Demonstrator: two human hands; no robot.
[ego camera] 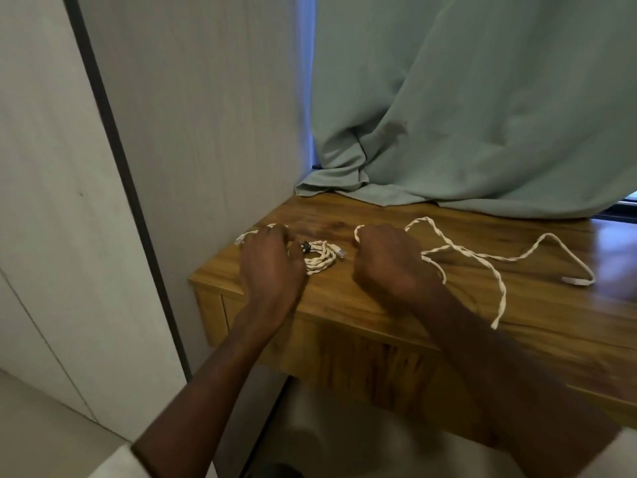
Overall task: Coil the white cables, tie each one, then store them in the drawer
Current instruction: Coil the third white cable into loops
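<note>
Left hand rests fingers-down on a coiled white cable near the wooden counter's left end; whether it grips it, can't tell. Right hand curls around a loose white cable, which trails rightward across the counter below a green curtain.

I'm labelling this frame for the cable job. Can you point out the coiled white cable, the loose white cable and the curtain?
Coiled white braided cable [322,259]: head view, on its bundled loops.
Loose white braided cable [496,282]: head view, on its trailing strand.
Grey-green fabric curtain [482,108]: head view, on its hanging folds.
</note>
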